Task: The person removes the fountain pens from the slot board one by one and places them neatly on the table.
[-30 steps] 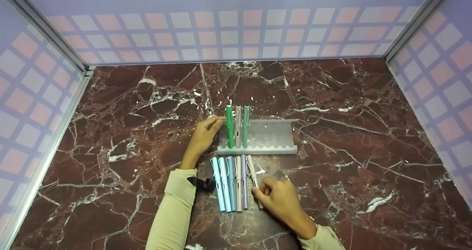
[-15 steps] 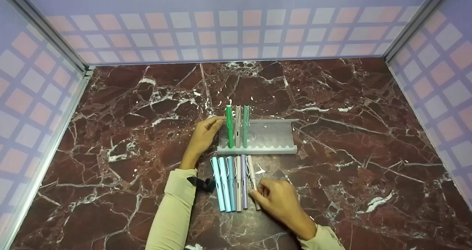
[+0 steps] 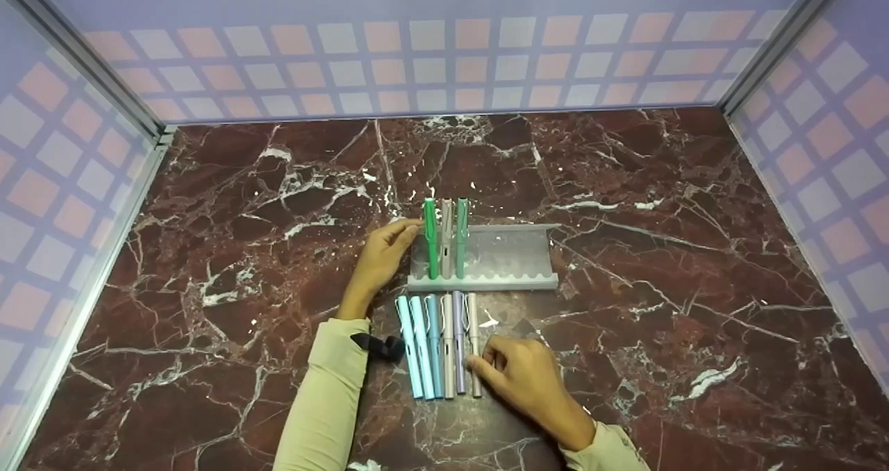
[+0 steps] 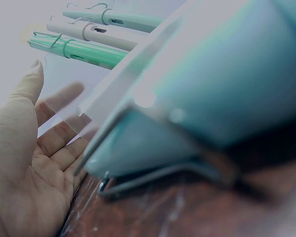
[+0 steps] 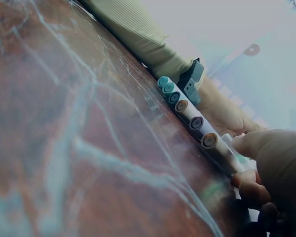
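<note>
My right hand (image 3: pixel 524 374) pinches the lower part of a beige capped pen (image 3: pixel 475 318), the rightmost in a row lying on the table. In the right wrist view, thumb and fingers meet around that pen's side, and its round end (image 5: pixel 209 140) shows. To its left lie a purple pen (image 3: pixel 459 339), another beige pen (image 3: pixel 449 346) and several blue ones (image 3: pixel 422 349). My left hand (image 3: pixel 380 259) rests at the left edge of a clear pen stand (image 3: pixel 514 249), fingers loosely extended and partly seen through its panel. A bright green pen (image 3: pixel 430 238) leans there beside the thumb.
Within the stand, a taupe pen (image 3: pixel 446 238) and a grey-green pen (image 3: pixel 461 238) lean next to the green one. Scalloped notches (image 3: pixel 517 281) line its front ledge. A dark wrist strap (image 3: pixel 378 346) sits by the leftmost pens. Panelled walls (image 3: pixel 444 61) enclose the marble-patterned table (image 3: pixel 660 262).
The rightmost beige pen's lower end has swung left, so the pen now lies nearly parallel to the row. My right hand has shifted slightly left with it; my left hand stays put.
</note>
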`<state>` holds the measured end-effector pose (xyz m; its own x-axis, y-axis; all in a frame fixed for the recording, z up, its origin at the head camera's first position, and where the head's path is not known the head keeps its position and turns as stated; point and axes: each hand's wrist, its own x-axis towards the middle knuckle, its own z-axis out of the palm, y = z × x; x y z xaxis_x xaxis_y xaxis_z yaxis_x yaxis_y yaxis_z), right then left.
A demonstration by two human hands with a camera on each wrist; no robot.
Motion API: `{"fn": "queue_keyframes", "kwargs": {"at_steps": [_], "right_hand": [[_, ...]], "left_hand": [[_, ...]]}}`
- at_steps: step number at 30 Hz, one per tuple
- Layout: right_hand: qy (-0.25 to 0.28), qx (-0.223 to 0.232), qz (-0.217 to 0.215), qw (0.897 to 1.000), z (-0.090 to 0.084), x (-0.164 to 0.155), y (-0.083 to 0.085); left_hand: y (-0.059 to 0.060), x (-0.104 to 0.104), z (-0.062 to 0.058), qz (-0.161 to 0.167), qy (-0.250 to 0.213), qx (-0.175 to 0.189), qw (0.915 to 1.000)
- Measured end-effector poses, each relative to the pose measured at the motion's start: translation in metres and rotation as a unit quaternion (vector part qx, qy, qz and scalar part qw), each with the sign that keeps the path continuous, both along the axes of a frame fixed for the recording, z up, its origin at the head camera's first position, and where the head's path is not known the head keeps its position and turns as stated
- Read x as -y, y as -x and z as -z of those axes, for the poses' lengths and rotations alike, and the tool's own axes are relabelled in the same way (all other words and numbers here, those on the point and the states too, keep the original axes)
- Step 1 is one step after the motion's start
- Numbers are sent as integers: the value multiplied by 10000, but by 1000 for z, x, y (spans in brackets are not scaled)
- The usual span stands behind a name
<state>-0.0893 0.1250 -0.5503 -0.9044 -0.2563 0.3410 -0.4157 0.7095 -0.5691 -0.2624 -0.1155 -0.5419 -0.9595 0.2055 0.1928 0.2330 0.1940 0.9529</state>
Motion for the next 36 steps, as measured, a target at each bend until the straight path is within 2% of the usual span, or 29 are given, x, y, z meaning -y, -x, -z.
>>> {"fn": "queue_keyframes", "kwargs": {"at_steps": [11, 23, 30, 36], "right_hand": [[261, 111, 51, 9996, 1, 0, 3], [4, -122, -263, 9996, 2, -3, 3], [230, -71, -134, 9996, 3, -4, 4], [889, 26, 23, 9960, 3, -4, 9]], "left_hand": [[0, 0, 0, 2, 70, -81, 9999], [0, 0, 0, 31, -35, -24, 10000], [-18, -6, -33, 78, -21, 69, 9999], [-19, -5, -36, 51, 76, 80, 9999]]}}
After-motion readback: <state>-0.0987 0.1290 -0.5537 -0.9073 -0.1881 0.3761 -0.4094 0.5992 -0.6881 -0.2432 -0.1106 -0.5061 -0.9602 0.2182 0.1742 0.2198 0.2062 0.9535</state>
